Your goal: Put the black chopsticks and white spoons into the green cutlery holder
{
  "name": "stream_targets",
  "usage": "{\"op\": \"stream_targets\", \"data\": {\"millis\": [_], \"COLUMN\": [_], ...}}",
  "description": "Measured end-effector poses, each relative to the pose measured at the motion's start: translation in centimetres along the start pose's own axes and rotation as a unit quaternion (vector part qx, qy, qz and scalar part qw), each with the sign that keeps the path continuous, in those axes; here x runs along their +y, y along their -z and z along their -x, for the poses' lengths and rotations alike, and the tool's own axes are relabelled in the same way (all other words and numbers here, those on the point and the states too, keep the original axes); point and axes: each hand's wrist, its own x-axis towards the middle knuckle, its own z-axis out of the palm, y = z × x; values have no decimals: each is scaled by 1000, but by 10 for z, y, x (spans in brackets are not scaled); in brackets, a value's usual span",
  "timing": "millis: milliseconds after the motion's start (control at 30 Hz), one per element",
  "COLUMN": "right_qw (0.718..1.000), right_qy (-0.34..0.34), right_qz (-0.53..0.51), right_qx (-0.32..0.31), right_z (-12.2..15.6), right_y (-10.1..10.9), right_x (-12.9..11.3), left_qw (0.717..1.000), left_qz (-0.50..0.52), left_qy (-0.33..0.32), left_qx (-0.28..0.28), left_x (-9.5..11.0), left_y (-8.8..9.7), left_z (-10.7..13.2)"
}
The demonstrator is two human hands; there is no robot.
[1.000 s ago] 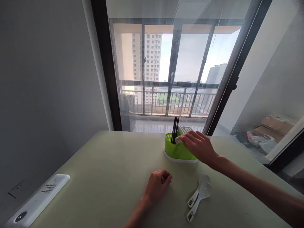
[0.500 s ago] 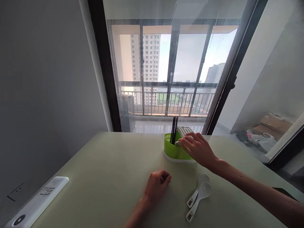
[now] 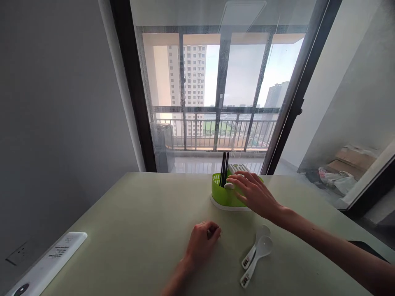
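Observation:
A green utensil holder [image 3: 226,197] with a white base stands toward the far edge of the table. Black chopsticks [image 3: 224,168] rise from its left part, and the white end of a spoon [image 3: 229,186] shows at its rim. Over the holder's front right, my right hand [image 3: 253,193] has its fingers spread, close to that spoon end but not gripping it. My left hand [image 3: 203,238] rests on the table in front, fingers curled in loosely around nothing. Two white spoons [image 3: 264,246] with labelled handles lie partly overlapping below my right forearm.
The pale green table [image 3: 138,222] reaches to a glass sliding door at the back. A long white device [image 3: 58,259] with dark markings lies along the left edge. A dark flat object [image 3: 367,250] sits at the right edge, partly behind my forearm.
My right hand's fingers have come apart, letting go of the spoon, which now sits in the holder. My left hand keeps its place on the table. The view has shifted slightly.

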Motion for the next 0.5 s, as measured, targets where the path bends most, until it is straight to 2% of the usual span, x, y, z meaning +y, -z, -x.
{"op": "stream_targets", "data": {"millis": [167, 300, 400, 500], "right_qw": [999, 993, 990, 965], "right_qy": [18, 75, 50, -46], "right_qz": [-46, -90, -122, -174], "right_qx": [23, 21, -58, -189], "right_z": [8, 38, 70, 102], "right_y": [8, 18, 22, 15], "right_x": [-6, -3, 7, 23], "left_qw": [1000, 1000, 1000, 1000], "left_qz": [3, 6, -2, -7], "left_qy": [2, 0, -2, -1], "left_qx": [-1, -5, -7, -8], "left_x": [0, 1, 1, -1], "left_y": [0, 0, 0, -1], "left_z": [0, 0, 0, -1]}}
